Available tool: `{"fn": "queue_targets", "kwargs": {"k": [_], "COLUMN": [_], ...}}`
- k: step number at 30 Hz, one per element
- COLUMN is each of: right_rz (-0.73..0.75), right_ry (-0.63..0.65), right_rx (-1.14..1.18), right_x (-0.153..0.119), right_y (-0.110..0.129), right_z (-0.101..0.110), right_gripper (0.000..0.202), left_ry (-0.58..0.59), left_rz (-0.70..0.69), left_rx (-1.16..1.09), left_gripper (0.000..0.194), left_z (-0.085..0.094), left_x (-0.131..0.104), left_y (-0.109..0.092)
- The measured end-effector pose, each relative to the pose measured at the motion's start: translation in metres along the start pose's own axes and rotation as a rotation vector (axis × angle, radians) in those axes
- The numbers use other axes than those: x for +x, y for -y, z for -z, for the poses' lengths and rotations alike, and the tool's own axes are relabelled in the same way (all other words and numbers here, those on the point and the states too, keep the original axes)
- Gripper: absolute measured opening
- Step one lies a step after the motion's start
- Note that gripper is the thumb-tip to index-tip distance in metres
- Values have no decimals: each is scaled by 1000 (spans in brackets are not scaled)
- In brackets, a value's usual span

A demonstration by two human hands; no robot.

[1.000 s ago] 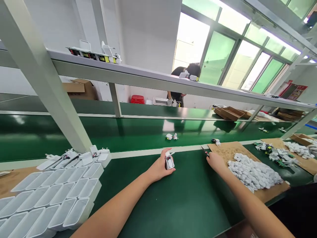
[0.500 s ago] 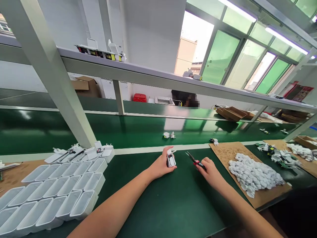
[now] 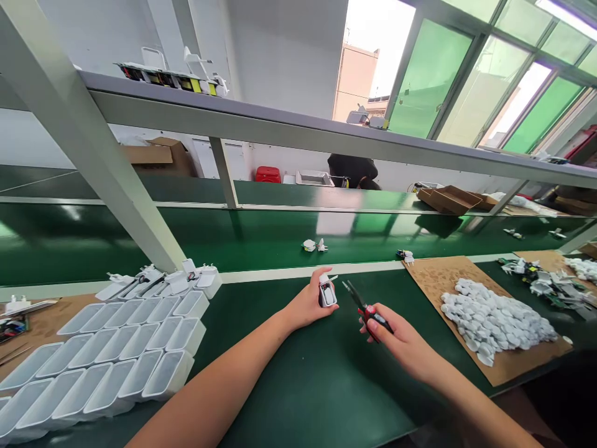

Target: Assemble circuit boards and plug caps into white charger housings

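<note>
My left hand (image 3: pixel 305 303) grips a small open white plastic housing (image 3: pixel 329 297) between thumb and fingers. Dark and white parts show inside it, too small to make out. To the right, my right hand (image 3: pixel 401 333) is closed around a pair of long-nose pliers (image 3: pixel 358 300) with red and black handles. Their slim dark jaws point up and left toward the housing, a short gap away and slightly parted. Rows of empty white housings (image 3: pixel 158 372) stand left of my left arm, with several plug assemblies (image 3: pixel 177 281) resting at their far end.
Many small white plastic pieces (image 3: pixel 499 317) lie heaped on a cardboard sheet (image 3: pixel 433 277) at right. Circuit boards with white parts (image 3: pixel 541 280) are piled beyond. Two plug pieces (image 3: pixel 314 246) sit on the green belt. A shelf beam (image 3: pixel 280 130) crosses above, with a slanted post (image 3: pixel 107 149) at left.
My right hand has turned and shifted slightly, bringing the pliers closer to the housing, their jaws now more upright. The left hand still holds the housing. The camera view has tilted and shifted.
</note>
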State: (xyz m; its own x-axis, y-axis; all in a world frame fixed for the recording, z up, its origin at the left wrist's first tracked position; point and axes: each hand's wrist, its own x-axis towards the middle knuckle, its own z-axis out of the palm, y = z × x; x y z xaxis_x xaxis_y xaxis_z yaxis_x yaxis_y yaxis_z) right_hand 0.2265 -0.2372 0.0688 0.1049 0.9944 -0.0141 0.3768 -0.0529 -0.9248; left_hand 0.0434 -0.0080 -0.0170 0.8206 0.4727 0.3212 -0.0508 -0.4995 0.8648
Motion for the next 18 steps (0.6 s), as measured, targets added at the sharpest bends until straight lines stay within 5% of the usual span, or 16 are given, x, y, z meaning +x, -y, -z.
{"fn": "queue_targets", "kwargs": {"k": [3, 7, 18], "right_rz": [158, 379, 385], "right_ry": [-75, -145, -106], "right_rx": [-562, -1022, -1402], "right_x": [0, 5, 8], "right_y": [-3, -13, -18], "right_z": [-8, -15, -12], "right_gripper": [27, 19, 11], "left_ry": [14, 35, 19], "left_rz": [-13, -18, -67], "left_rx": [-11, -21, 163], "left_gripper": [96, 95, 95], "left_z": [-1, -1, -2], "left_x": [0, 1, -2], "left_y": [0, -2, 5]}}
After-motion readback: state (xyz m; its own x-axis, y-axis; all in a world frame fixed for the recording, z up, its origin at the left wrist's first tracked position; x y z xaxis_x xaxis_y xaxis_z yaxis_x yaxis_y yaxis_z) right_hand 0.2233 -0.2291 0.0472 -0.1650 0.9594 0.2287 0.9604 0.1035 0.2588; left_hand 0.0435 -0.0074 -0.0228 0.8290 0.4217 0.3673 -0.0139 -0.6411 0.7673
